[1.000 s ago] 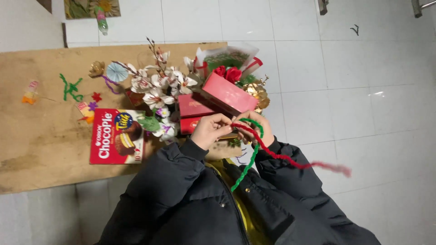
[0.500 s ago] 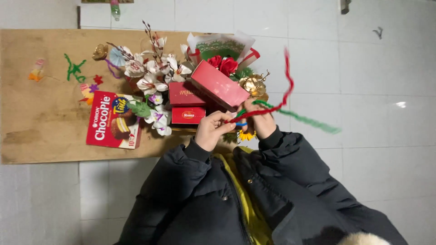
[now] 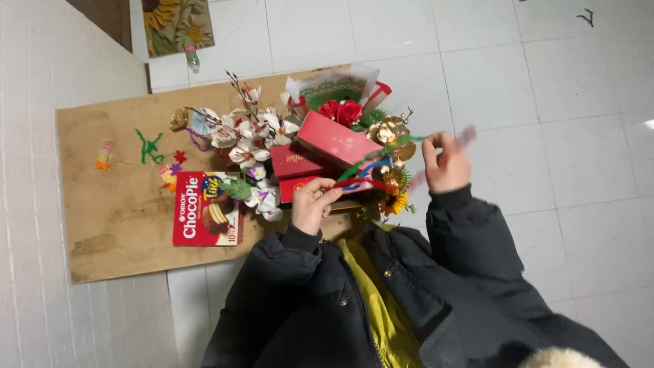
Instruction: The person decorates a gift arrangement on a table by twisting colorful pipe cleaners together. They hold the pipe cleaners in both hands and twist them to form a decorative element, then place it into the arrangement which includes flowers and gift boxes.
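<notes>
The left hand is pinched shut on the near end of a bundle of pipe cleaners, red, green and blue, just in front of the flower arrangement. The right hand is raised off to the right of the arrangement, its fingers closed on the far ends of the same pipe cleaners, so the strands stretch between the two hands across the arrangement's front right corner; the ends past the right hand are blurred. The arrangement holds red boxes, white flowers on its left, red roses at the back and gold flowers on its right. It stands on a brown board laid on the white tiled floor. Left of the arrangement a red snack box lies flat on the board, and farther left are small scraps of coloured pipe cleaner. Both sleeves are of a dark padded jacket.
</notes>
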